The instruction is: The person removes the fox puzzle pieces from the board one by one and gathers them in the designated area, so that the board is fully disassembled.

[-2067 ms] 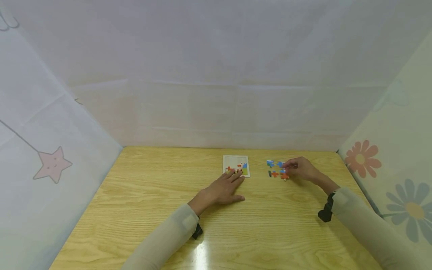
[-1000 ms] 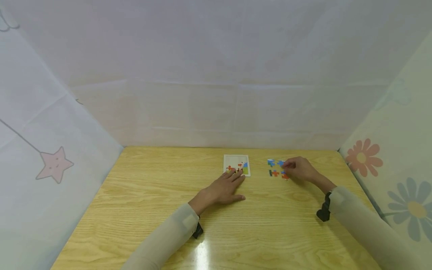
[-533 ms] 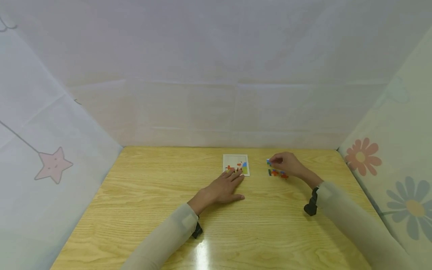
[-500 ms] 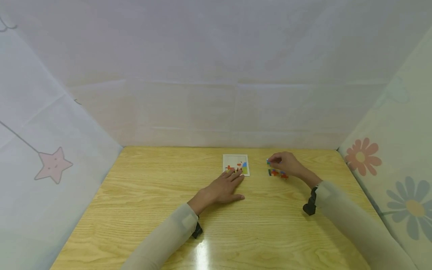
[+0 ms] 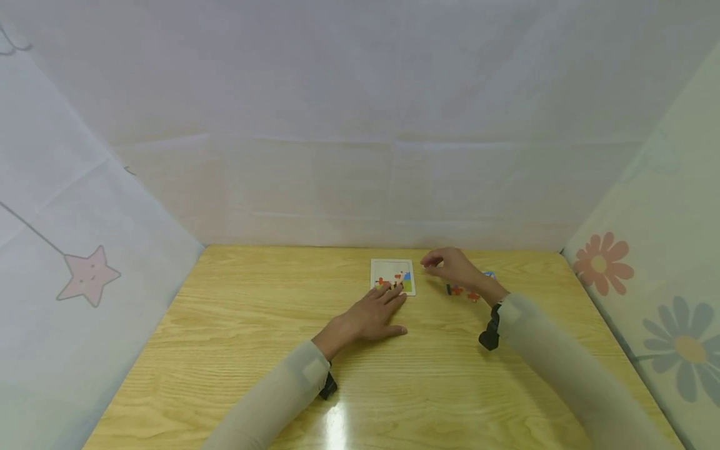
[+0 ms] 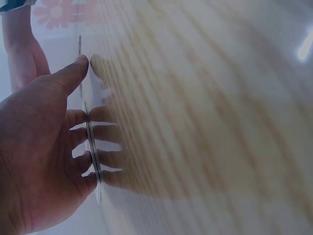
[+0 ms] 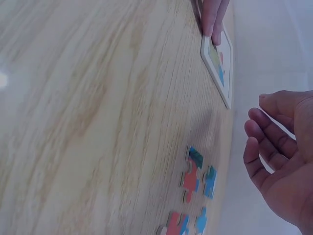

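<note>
Right wrist: four pieces (image 7: 190, 178), one board (image 7: 226, 55), straight-fingered left hand (image 7: 212, 17), right hand (image 7: 293, 176) — grip unclear.

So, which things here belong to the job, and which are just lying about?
Seemingly part of the job:
puzzle tray, partly filled
loose puzzle pieces
left hand, touching the tray
right hand; unclear whether it holds anything
table, the work surface

Just around:
cloth backdrop
printed star
printed flowers
</note>
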The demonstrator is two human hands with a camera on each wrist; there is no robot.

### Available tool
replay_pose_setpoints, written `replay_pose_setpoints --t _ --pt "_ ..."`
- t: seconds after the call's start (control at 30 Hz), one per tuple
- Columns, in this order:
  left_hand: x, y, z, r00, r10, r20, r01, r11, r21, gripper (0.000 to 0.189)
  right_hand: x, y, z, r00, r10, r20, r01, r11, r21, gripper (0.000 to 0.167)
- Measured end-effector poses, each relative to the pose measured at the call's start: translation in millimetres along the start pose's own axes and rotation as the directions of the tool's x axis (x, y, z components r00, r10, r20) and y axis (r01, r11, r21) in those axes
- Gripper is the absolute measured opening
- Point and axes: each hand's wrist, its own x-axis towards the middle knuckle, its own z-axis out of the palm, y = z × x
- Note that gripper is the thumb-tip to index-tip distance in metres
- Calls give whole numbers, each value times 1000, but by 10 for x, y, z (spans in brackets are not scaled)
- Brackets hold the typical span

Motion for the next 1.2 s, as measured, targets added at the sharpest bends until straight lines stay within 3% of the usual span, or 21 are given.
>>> replay_pose_setpoints --t 0.17,0.4,0.67,1.2 --pt "1 -8 11 1000 2 -6 -2 1000 7 84 76 -64 41 1000 10 11 -9 1000 -27 25" --pt "-1 -4 2 1000 10 -12 -9 1000 16 84 187 -39 116 999 -47 15 48 997 -67 24" --pt "-20 2 -11 1000 11 -13 -11 1000 -3 83 251 -143 195 996 -68 58 69 997 -17 25" --pt "-3 -12 14 1000 3 -8 -3 1000 2 83 338 -120 351 995 -58 76 61 998 -31 26"
